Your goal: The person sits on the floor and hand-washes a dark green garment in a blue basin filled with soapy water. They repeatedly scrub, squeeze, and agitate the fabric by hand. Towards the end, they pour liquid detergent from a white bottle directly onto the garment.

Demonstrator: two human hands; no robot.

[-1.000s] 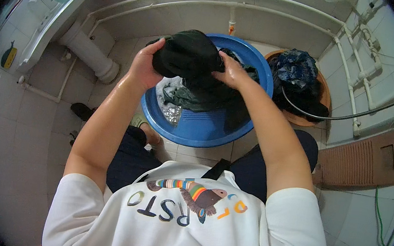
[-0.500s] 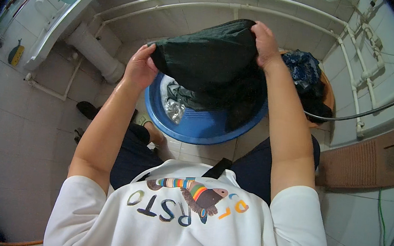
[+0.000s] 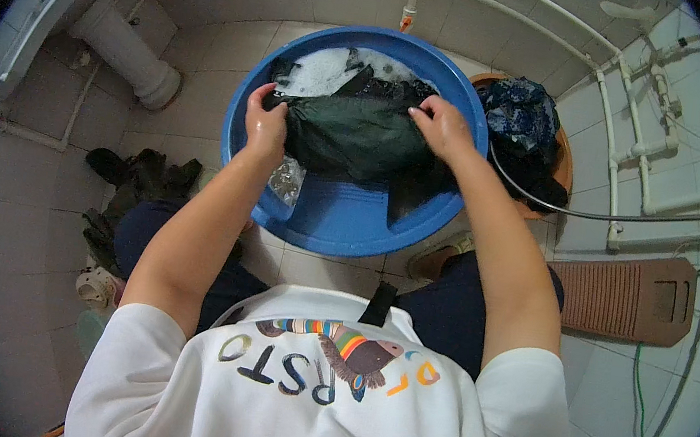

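Note:
A dark green wet garment (image 3: 360,137) is stretched between my two hands over the blue basin (image 3: 334,243). My left hand (image 3: 266,125) pinches its left end, with the thumb along the top. On the other side, my right hand (image 3: 445,131) grips the upper right edge between thumb and fingers. The cloth's lower part hangs into the basin, and I cannot tell how much lies under water. White suds (image 3: 320,71) float behind it among other dark cloth. A shiny, clear patch (image 3: 286,181) shows at the basin's left side, below my left hand.
An orange-brown basin (image 3: 564,170) of dark clothes (image 3: 519,121) stands close on the right, with a grey hose (image 3: 630,219) crossing it. A brown washboard (image 3: 620,295) leans beside my right leg. Dark clothes (image 3: 141,180) lie left on the floor. White pipes (image 3: 611,154) line the wall.
Both hands have come down with the garment, from raised above the basin to low over it. The view has tilted, showing more of the basin and its suds.

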